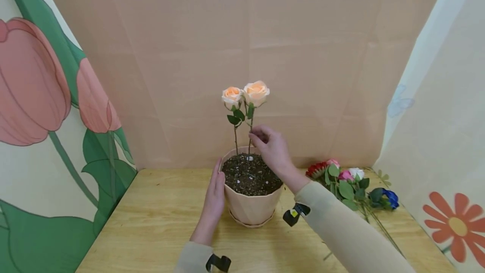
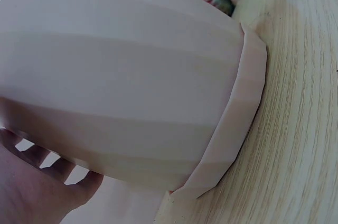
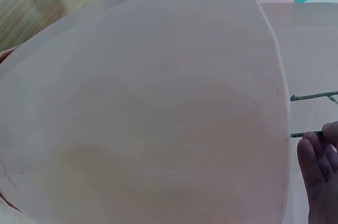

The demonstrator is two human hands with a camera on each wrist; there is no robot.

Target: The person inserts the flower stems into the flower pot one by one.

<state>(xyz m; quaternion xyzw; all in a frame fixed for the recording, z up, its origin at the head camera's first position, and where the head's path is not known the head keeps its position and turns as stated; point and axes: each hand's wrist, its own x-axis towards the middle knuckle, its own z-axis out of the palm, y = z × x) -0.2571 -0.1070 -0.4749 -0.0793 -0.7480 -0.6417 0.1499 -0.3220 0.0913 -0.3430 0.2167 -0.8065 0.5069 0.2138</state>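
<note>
A pale pink flower pot (image 1: 253, 207) filled with dark soil (image 1: 251, 176) stands on its saucer (image 2: 237, 113). Two peach roses rise from the back of the soil: a smaller one (image 1: 232, 97) on the left and a larger one (image 1: 256, 93) on the right. My right hand (image 1: 270, 146) pinches the stem of the larger rose between thumb and fingers, a little above the soil; the right wrist view shows the stem (image 3: 298, 135) in the fingertips. Against the pot's left side rests my left hand (image 1: 216, 191), its fingers straight along the wall.
At the right of the wooden table (image 1: 163, 218) lies a bunch of flowers with green leaves (image 1: 345, 188), including red, pink, white and a blue flower (image 1: 391, 198). Behind the pot hangs a pinkish cloth backdrop (image 1: 182, 75). Flower-printed panels stand left and right.
</note>
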